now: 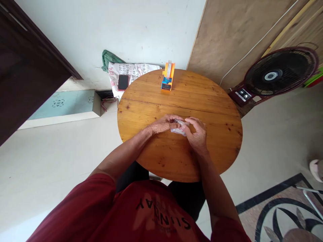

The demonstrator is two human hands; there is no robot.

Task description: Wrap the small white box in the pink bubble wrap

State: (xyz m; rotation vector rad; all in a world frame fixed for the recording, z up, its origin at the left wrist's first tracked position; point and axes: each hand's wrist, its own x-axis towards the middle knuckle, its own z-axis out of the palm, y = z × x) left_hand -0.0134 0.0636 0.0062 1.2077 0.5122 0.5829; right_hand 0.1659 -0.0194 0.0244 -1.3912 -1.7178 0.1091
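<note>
Over the middle of a round wooden table (141, 111), both my hands meet on a small clear plastic packet (179, 129). My left hand (164, 123) pinches its left end with curled fingers. My right hand (196, 131) grips the right end, fingers bent over the packet. What is inside the packet is too small to make out. An orange and blue device (167, 80) stands at the table's far edge, well beyond both hands.
A printed white sack (133, 72) with a black phone-like object (123, 82) and a green bag (108, 57) lies on the floor behind the table. A dark red floor fan (279, 73) stands at the right. A dark door (22, 67) is at the left.
</note>
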